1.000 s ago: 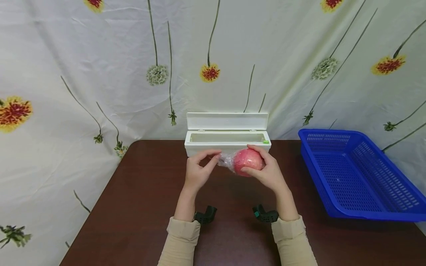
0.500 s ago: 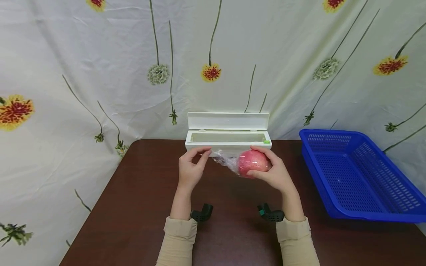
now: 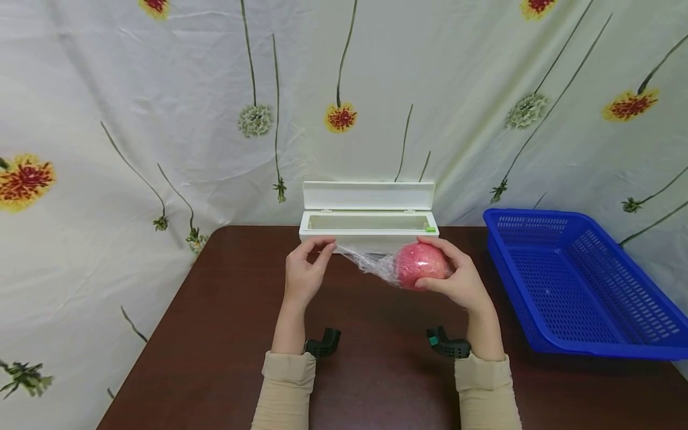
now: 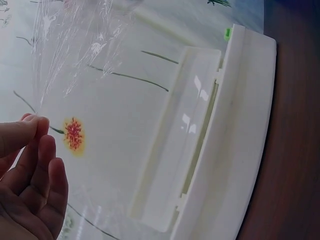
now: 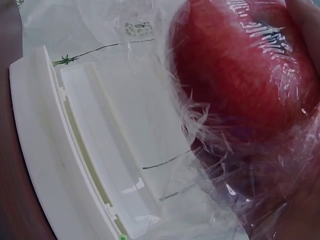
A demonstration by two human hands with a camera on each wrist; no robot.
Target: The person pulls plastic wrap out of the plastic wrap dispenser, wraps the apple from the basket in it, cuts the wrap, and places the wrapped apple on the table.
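A red apple (image 3: 419, 264) wrapped in clear plastic film sits in my right hand (image 3: 459, 278), gripped between thumb and fingers. From the fruit a stretch of cling film (image 3: 371, 263) runs left, pulled taut and narrowing to a point. That end is pinched between the thumb and finger of my left hand (image 3: 305, 272). The left wrist view shows the film (image 4: 75, 45) fanning out from the pinching fingertips. In the right wrist view the apple (image 5: 240, 65) is close up, with loose, crinkled film below it. Both hands are raised above the table.
Behind the hands, a long white film box (image 3: 371, 239) stands at the table's back edge with its lid up and a green piece at its right end. A blue plastic basket (image 3: 586, 349) is on the right. A flowered cloth (image 3: 204, 107) hangs behind the brown table (image 3: 226, 334).
My hands have moved apart, the left one to the left and the right one, with the apple, to the right. The film between them has stretched longer and tighter.
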